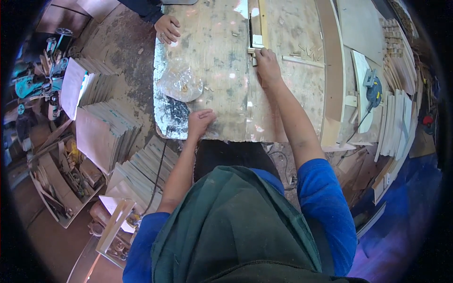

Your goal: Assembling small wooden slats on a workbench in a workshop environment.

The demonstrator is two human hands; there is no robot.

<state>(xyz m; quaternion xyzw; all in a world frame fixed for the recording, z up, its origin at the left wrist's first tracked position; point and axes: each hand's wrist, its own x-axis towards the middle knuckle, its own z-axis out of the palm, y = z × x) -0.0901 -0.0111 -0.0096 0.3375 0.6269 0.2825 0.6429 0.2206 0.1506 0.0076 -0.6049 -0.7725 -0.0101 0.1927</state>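
On the worktable (226, 94), my right hand (268, 67) reaches forward with its fingers closed on a small wooden piece (255, 50). That piece lies crosswise at the near end of a long yellowish wooden strip (264, 23). My fingers hide part of it. By the table's near edge rests my left hand (200, 123), its fingers loosely stretched to the right with nothing seen in them. A clear plastic bag (181, 84) with small pieces inside lies just beyond that hand. Short wooden dowels (306, 51) are scattered to the right of my right hand.
Another person's hand (167, 29) rests at the table's far left. A long board (331, 61) runs along the right side, with a corded power tool (373, 89) beyond. Stacked panels (106, 134) stand at left. A cable (158, 177) hangs by the table's left corner.
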